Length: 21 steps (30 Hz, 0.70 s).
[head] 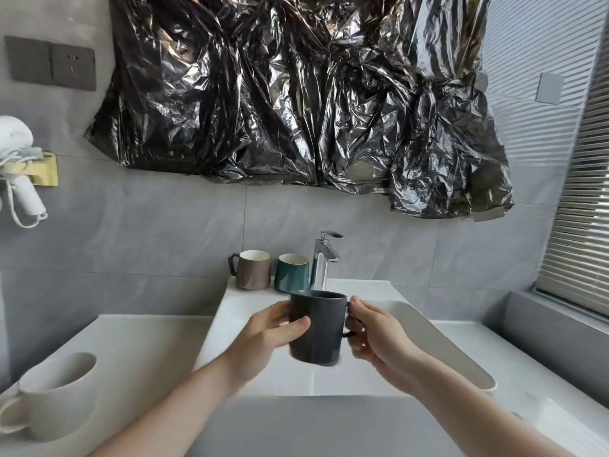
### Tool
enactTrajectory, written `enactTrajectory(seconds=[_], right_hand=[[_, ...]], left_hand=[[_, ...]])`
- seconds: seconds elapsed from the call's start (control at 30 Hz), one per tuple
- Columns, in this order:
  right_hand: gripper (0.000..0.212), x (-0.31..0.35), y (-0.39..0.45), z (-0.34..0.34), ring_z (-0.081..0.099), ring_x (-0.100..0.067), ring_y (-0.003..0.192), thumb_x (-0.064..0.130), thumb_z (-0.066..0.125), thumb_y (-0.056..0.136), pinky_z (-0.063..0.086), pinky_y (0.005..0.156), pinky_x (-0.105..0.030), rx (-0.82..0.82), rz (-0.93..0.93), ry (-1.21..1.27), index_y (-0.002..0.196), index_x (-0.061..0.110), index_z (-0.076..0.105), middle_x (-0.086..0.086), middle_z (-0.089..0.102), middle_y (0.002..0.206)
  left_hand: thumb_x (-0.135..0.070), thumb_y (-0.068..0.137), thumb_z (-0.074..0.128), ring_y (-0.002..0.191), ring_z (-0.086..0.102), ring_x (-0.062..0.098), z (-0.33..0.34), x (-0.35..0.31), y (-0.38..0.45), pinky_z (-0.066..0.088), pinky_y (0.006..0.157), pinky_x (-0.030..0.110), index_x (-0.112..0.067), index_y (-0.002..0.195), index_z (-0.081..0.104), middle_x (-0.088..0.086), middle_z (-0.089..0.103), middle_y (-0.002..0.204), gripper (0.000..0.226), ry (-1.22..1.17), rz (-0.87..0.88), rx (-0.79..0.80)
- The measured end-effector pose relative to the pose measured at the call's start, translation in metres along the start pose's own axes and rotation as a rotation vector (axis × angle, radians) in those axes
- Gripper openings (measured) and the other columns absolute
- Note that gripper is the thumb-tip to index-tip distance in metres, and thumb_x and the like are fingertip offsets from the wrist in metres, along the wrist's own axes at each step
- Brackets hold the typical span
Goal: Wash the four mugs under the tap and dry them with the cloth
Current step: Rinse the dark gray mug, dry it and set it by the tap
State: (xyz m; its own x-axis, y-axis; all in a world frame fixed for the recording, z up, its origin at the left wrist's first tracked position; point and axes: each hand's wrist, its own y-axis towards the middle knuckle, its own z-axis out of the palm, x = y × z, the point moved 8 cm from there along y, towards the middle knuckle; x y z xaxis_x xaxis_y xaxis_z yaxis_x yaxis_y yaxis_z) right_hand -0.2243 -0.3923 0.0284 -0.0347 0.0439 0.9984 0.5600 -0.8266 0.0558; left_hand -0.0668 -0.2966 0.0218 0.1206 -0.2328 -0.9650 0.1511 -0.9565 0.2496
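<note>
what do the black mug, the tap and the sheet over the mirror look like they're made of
Black mug: probably ceramic with a matte glaze; its surface is dull and shows no glare.
Tap: polished, chrome-like metal; it gives bright mirror reflections.
Black sheet: thin glossy plastic film, like a bin bag; it is finely crinkled with sharp highlights. What it covers is hidden.

Dark mug against a pale basin, grey all round you.

You hold a matte black mug (317,328); behind it stand a taupe mug (253,270) and a teal mug (292,272), both cream inside. A white mug (49,395) lies on the white surface (138,344). The tap (324,257) is chrome, the wall tiles (148,232) grey, the plastic sheet (296,94) glossy black.
</note>
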Motion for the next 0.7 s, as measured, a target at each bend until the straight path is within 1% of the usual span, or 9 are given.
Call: enactTrajectory(seconds=[0.07, 0.1, 0.17, 0.2, 0.27, 0.33, 0.4, 0.53, 0.7], right_hand=[[0.039, -0.002, 0.02, -0.013, 0.026, -0.01, 0.052, 0.031, 0.04, 0.113, 0.019, 0.051, -0.023, -0.074, -0.034, 0.0, 0.075, 0.025, 0.038, 0.008, 0.034, 0.063], [0.039, -0.002, 0.032, -0.021, 0.025, -0.01, 0.051, 0.03, 0.039, 0.113, 0.019, 0.051, -0.023, -0.115, -0.063, -0.044, 0.074, 0.025, 0.036, 0.009, 0.032, 0.062], [0.04, -0.002, 0.055, -0.036, 0.029, -0.01, 0.052, 0.031, 0.039, 0.112, 0.022, 0.053, -0.025, -0.22, -0.124, -0.18, 0.073, 0.023, 0.04, 0.009, 0.035, 0.063], [0.04, -0.002, 0.066, -0.043, 0.032, -0.011, 0.054, 0.031, 0.039, 0.112, 0.025, 0.055, -0.027, -0.276, -0.145, -0.238, 0.073, 0.022, 0.043, 0.008, 0.038, 0.064], [0.041, -0.004, 0.087, -0.056, 0.038, -0.013, 0.059, 0.028, 0.036, 0.112, 0.028, 0.057, -0.029, -0.39, -0.155, -0.285, 0.073, 0.021, 0.048, 0.006, 0.045, 0.066], [0.043, -0.008, 0.109, -0.066, 0.042, -0.015, 0.061, 0.027, 0.033, 0.111, 0.031, 0.057, -0.031, -0.463, -0.152, -0.291, 0.072, 0.021, 0.049, 0.003, 0.049, 0.069], [0.043, -0.016, 0.135, -0.072, 0.046, -0.02, 0.066, 0.031, 0.032, 0.11, 0.034, 0.06, -0.032, -0.5, -0.135, -0.277, 0.072, 0.02, 0.05, -0.001, 0.053, 0.074], [0.041, -0.026, 0.174, -0.078, 0.055, -0.027, 0.082, 0.038, 0.032, 0.107, 0.041, 0.076, -0.039, -0.563, -0.109, -0.269, 0.08, 0.018, 0.056, -0.008, 0.061, 0.087], [0.04, -0.029, 0.202, -0.073, 0.056, -0.027, 0.081, 0.038, 0.032, 0.107, 0.041, 0.075, -0.038, -0.573, -0.115, -0.241, 0.084, 0.015, 0.056, -0.009, 0.061, 0.086]], left_hand=[[-0.054, 0.08, 0.075, 0.122, 0.065, 0.0, -0.028, 0.002, 0.011, 0.048, 0.101, 0.026, -0.03, 0.132, 0.066, -0.014, 0.069, 0.136, 0.058, 0.248, -0.017, -0.132], [-0.056, 0.081, 0.076, 0.124, 0.061, 0.001, -0.047, 0.005, 0.016, 0.047, 0.101, 0.026, -0.033, 0.133, 0.063, -0.018, 0.064, 0.139, 0.058, 0.411, -0.044, -0.232], [-0.049, 0.09, 0.072, 0.135, 0.051, 0.01, -0.08, 0.01, 0.022, 0.041, 0.107, 0.029, -0.031, 0.141, 0.057, -0.017, 0.053, 0.148, 0.056, 0.807, -0.098, -0.379], [-0.044, 0.094, 0.068, 0.14, 0.045, 0.015, -0.091, 0.015, 0.025, 0.038, 0.11, 0.029, -0.028, 0.147, 0.052, -0.013, 0.047, 0.154, 0.057, 0.978, -0.134, -0.386], [-0.039, 0.097, 0.059, 0.146, 0.034, 0.02, -0.1, 0.031, 0.026, 0.032, 0.114, 0.027, -0.023, 0.156, 0.039, -0.008, 0.032, 0.163, 0.064, 1.157, -0.244, -0.321], [-0.035, 0.099, 0.053, 0.148, 0.027, 0.023, -0.102, 0.047, 0.026, 0.03, 0.117, 0.029, -0.019, 0.16, 0.028, -0.004, 0.02, 0.167, 0.069, 1.196, -0.329, -0.245], [-0.029, 0.099, 0.05, 0.148, 0.026, 0.023, -0.102, 0.053, 0.029, 0.03, 0.117, 0.029, -0.018, 0.161, 0.025, -0.004, 0.016, 0.168, 0.068, 1.205, -0.326, -0.225], [-0.022, 0.098, 0.046, 0.149, 0.026, 0.02, -0.106, 0.056, 0.033, 0.033, 0.116, 0.028, -0.017, 0.161, 0.025, -0.005, 0.018, 0.167, 0.066, 1.237, -0.317, -0.224], [-0.019, 0.097, 0.045, 0.152, 0.021, 0.019, -0.107, 0.06, 0.037, 0.031, 0.119, 0.028, -0.017, 0.161, 0.026, -0.006, 0.02, 0.167, 0.066, 1.24, -0.32, -0.227]])
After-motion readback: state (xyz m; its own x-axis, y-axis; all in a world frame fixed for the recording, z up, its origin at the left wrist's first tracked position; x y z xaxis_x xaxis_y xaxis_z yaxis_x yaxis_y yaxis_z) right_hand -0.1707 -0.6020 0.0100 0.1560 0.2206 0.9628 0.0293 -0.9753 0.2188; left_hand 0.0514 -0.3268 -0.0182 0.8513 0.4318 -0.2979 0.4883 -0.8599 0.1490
